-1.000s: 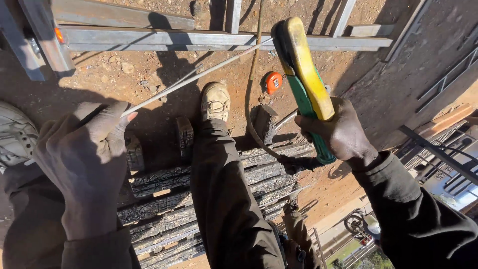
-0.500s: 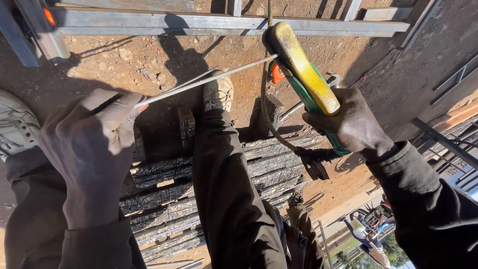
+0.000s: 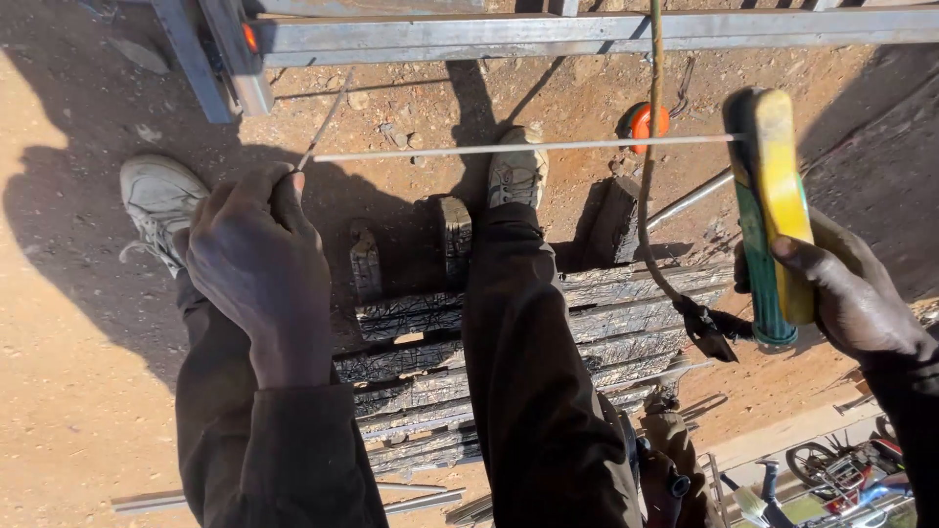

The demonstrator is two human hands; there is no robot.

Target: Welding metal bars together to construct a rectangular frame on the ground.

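Left hand (image 3: 259, 269): your fingers pinch the thin rod (image 3: 518, 149); its end is hidden.
Right hand (image 3: 851, 293): you grip the yellow-green tool (image 3: 773, 196), palm unseen.

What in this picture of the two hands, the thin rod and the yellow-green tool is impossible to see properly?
Head view:
- Left hand: its fingertips curl under, hiding how they pinch the thin rod.
- Yellow-green tool: the rod's far end vanishes behind its top; right hand covers the grip.
- Charred wooden pallet: middle hidden by the dark-trousered leg.
- Steel frame: cut off by the top edge.
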